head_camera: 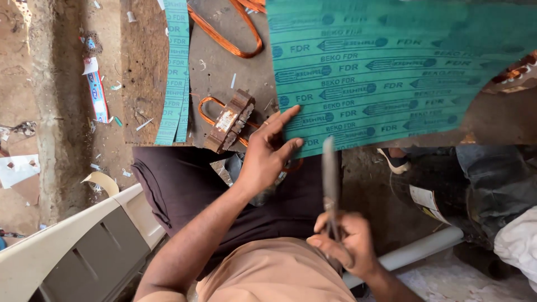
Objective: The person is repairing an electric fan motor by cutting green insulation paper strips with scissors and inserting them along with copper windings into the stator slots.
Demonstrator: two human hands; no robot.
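While left hand (263, 159) pins green sheet (380, 67), right hand (344, 243) grips scissors (330, 179)

My left hand (263, 159) presses flat on the near left corner of the green sheet (391, 67). The sheet is big and thin, with dark print in rows, and it lies flat over the bench's near edge. My right hand (344, 243) holds scissors (330, 179), blades closed and pointing up at the sheet's near edge.

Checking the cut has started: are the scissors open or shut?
Shut, it seems: the scissors in the right hand show as one narrow blade, at the green sheet's edge.
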